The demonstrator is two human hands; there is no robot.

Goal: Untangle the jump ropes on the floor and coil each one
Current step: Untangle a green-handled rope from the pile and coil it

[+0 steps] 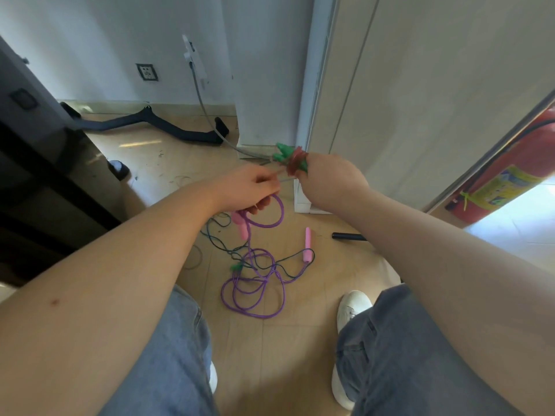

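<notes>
Purple plastic jump rope (264, 282) lies tangled below the left hand (246, 187), which grips its upper loop; the right hand (330, 181) clutches what seems a coiled red, green-handled rope (292, 159), so next the purple one needs drawing free

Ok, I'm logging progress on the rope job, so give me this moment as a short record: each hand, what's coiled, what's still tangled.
left hand: grips a loop of the purple rope; a pink handle hangs just below
right hand: holds the red rope, bunched with its green handles
floor: rest of the purple rope crossed with a thin dark rope; second pink handle lies there
status: red looks coiled; purple and dark not yet separated
</notes>
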